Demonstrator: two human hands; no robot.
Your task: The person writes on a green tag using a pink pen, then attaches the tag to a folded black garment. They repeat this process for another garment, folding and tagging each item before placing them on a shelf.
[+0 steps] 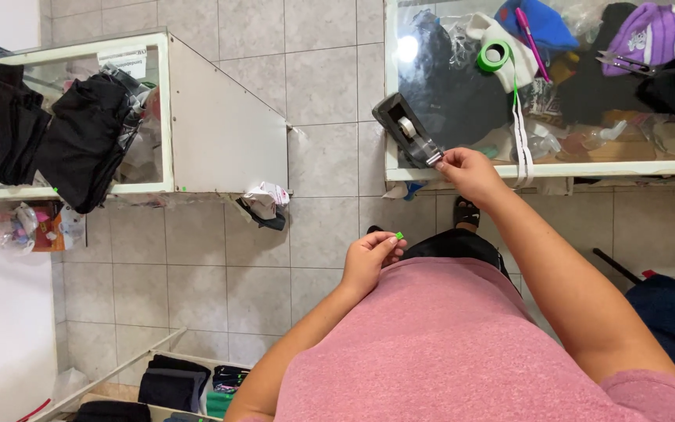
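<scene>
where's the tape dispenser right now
In the head view the tape dispenser sits upper centre, on the left front corner of the glass counter, with the right hand at its cutter end.

A tiny green square label (399, 235) sits pinched at the left hand's (370, 262) fingertips; a white paper sign (123, 61) lies under the left glass counter top; crumpled clear plastic bags (11, 227) hang below that counter.

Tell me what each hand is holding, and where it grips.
Left hand pinches a small green tag at its edge between fingertips. Right hand touches the tape dispenser at its cutter end; whether it grips tape cannot be told.
</scene>
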